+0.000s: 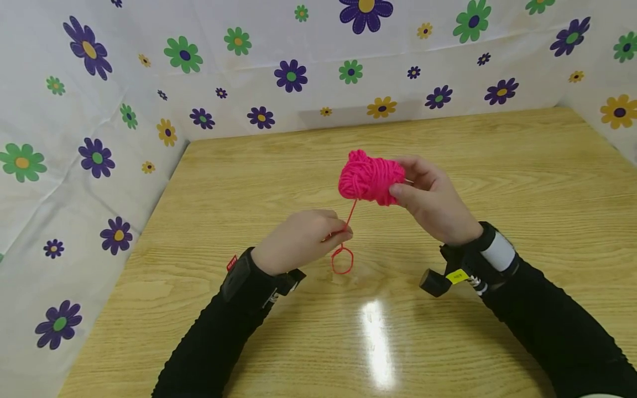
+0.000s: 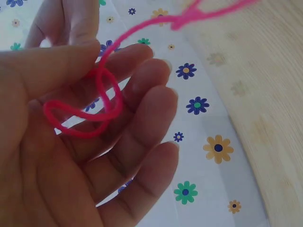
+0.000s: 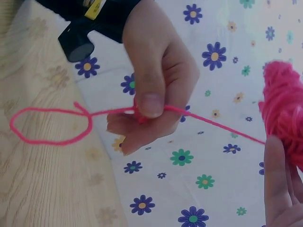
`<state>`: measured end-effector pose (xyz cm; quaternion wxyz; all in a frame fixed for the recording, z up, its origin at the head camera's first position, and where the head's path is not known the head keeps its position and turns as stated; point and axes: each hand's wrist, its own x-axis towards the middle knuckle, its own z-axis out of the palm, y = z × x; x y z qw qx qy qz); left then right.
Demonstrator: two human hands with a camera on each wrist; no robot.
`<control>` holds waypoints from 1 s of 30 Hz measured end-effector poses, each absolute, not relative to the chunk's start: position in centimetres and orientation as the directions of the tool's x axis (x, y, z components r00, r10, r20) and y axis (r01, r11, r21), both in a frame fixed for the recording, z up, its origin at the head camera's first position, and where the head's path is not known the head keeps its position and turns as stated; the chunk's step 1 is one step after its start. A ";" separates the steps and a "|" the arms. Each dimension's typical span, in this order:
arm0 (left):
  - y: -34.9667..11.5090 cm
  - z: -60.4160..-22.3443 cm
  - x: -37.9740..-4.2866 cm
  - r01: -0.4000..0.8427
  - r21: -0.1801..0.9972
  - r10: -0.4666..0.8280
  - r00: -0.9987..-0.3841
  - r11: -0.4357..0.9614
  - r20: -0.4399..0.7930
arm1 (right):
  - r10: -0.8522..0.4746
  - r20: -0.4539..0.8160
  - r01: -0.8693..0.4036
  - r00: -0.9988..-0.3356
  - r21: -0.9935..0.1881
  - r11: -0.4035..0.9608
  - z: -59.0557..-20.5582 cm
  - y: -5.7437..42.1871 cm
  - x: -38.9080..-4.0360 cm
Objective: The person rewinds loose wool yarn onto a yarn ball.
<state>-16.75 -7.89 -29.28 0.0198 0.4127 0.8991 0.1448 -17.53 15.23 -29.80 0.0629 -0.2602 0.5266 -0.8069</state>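
Note:
My right hand (image 1: 435,202) grips the right end of a bright pink ball of yarn (image 1: 370,178), held up over the table. From the ball a strand (image 1: 351,213) runs down to my left hand (image 1: 313,237), which pinches it between thumb and fingers. Below those fingers hangs a tied yarn loop (image 1: 342,261); the right wrist view shows this loop (image 3: 51,126) with a short tail at its knot. Up close in the left wrist view, a small coil of yarn (image 2: 111,99) lies against the left fingers, under the thumb.
Both hands are above a wooden table (image 1: 249,177). A white cloth with printed flowers (image 1: 318,55) stands behind the table and along its left side. Each wrist bears a black strap with a small camera (image 1: 435,283).

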 end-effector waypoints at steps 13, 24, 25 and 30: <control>-7.1 -28.6 -14.9 0.817 0.202 0.814 -0.568 0.540 0.120 | -0.170 0.402 -0.407 -0.900 -0.913 -0.010 -30.8 13.8 -17.7; -7.7 -27.4 -14.2 0.836 0.194 0.805 -0.548 0.514 0.226 | -0.322 0.424 -0.505 -0.846 -0.833 0.229 -32.0 13.7 -18.4; -7.7 -27.2 -14.2 0.836 0.196 0.801 -0.547 0.512 0.244 | -0.347 0.414 -0.506 -0.842 -0.829 0.238 -32.0 13.7 -18.4; -8.3 -26.8 -14.4 0.841 0.182 0.776 -0.541 0.510 0.324 | -0.489 0.372 -0.536 -0.789 -0.806 0.252 -31.9 13.6 -18.2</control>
